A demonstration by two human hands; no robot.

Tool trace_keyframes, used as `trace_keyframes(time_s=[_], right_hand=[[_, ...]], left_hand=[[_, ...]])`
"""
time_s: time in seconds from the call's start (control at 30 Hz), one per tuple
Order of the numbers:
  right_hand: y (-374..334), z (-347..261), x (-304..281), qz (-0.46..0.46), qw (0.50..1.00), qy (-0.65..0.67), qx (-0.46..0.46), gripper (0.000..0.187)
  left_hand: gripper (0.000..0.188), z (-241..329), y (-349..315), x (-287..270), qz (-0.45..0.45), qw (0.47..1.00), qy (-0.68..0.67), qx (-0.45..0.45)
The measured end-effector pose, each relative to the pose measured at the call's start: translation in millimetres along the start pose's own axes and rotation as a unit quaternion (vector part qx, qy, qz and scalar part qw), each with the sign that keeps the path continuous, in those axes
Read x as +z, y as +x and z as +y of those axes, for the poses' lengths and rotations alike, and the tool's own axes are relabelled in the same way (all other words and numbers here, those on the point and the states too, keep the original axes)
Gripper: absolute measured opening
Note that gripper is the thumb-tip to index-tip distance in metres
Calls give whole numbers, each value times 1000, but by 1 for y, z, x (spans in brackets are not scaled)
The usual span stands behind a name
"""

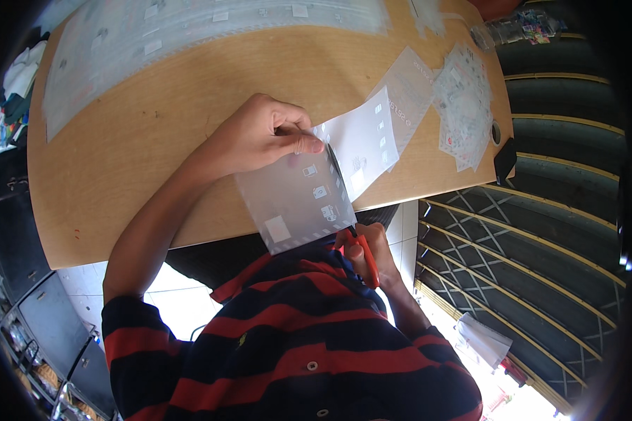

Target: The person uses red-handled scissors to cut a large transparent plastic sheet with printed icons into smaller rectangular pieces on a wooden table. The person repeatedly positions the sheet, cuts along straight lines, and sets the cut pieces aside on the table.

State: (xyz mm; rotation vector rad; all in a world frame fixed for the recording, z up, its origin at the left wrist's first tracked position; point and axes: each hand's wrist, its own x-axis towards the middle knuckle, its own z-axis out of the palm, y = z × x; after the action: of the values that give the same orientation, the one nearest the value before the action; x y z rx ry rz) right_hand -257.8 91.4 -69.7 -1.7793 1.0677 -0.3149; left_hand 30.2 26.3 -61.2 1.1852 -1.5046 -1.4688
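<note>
A translucent printed plastic sheet (pixel 295 203) hangs over the table's near edge, with small white icons and a striped border. My left hand (pixel 277 133) pinches its upper edge between thumb and fingers. In my right hand (pixel 369 249) is a pair of scissors (pixel 369 261) with red-orange handles, below the table edge. Their dark blades run up along the sheet, between the part in front of me and a paler part (pixel 365 144) that lifts to the right. Some of my right fingers are hidden behind the handles.
On the wooden table (pixel 147 161), another translucent sheet (pixel 411 84) lies under the lifted part. A pile of cut printed pieces (pixel 463 105) sits at the right edge. Large uncut sheets (pixel 189 31) cover the far side. A clear plastic bottle (pixel 502 34) is at the far right corner.
</note>
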Motion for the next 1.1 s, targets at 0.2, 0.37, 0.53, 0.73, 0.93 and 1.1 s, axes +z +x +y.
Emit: trace_keyframes(time_s=[0.2,0.37,0.53,0.73,0.93,1.1], right_hand=[[-1,3,-10,-56,998,5,-1,78],[5,-3,-12,-58,998,6,-13,82],[4,-2,-10,-53,999,7,4,83],[1,2,-1,-29,997,-20,62,82],[3,-4,-3,-32,999,16,38,82],[7,-10,-7,-33,999,30,0,83]], left_hand=[[23,1,-1,-2,1,1000,-9,-5],[22,5,-2,-1,-26,1000,3,-7],[22,5,-3,2,-31,999,3,-12],[23,7,-4,1,-33,999,10,-19],[24,11,-5,-1,-42,999,8,-32],[25,7,-5,0,-50,998,9,-31]])
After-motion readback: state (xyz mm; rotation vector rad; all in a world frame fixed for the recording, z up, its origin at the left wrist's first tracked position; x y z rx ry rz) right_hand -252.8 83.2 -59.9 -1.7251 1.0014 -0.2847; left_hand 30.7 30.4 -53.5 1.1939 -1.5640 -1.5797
